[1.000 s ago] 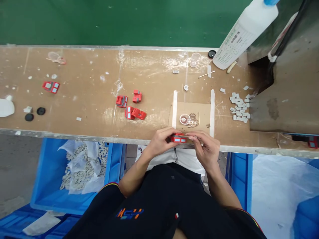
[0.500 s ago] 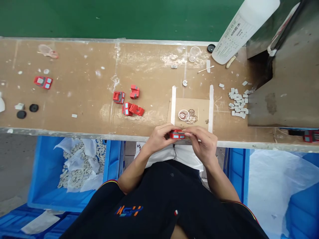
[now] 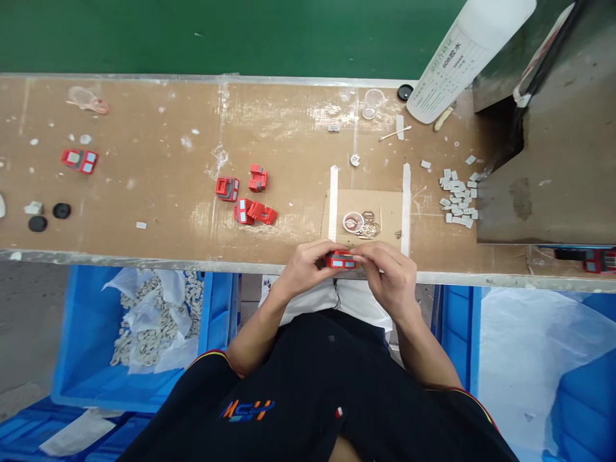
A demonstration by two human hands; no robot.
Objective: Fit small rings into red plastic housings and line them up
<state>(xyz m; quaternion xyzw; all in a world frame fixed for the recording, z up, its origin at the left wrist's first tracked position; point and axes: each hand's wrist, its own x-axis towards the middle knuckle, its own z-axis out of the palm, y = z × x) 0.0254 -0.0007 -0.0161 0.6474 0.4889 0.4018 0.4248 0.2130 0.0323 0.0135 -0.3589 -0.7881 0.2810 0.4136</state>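
Observation:
At the table's front edge, my left hand is closed around a small red toy truck cab with pale blue windows. The fingers of my right hand are pinched at the cab's right end. A thin greyish piece shows at those fingertips, too small to name. Just beyond my hands, a small round cup of liquid stands on a taped cardboard piece, with wet glossy smears beside it. Several more red truck cabs lie to the left.
Small pale grey pieces lie in a heap on the right, next to a metal box. A large white bottle and a cotton swab are at the back. Blue bins stand below the table edge.
The view has shifted very slightly. Both hands stay at the red truck cab, with hardly any visible movement of the fingers.

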